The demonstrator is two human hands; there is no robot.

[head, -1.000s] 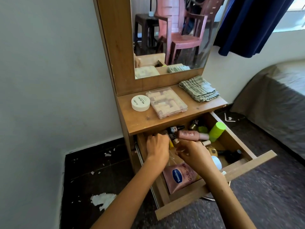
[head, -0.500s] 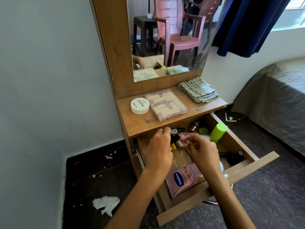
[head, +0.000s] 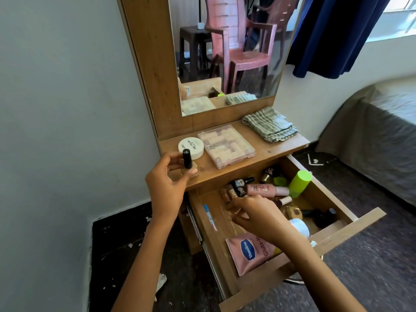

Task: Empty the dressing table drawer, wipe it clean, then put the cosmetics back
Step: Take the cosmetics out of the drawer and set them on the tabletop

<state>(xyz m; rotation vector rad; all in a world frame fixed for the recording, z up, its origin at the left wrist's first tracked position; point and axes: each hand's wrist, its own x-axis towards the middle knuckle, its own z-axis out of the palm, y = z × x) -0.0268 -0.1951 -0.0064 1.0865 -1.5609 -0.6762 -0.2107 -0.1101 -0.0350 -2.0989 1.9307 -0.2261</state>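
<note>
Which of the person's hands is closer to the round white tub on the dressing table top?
Left. The left hand holds a black-capped nail polish bottle right in front of the white tub. The right hand is down in the open drawer, well away from it.

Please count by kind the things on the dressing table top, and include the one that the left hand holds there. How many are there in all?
White jar: 1
Clear box: 1
Cloth: 1
Nail polish bottle, held by the left hand: 1
Total: 4
</note>
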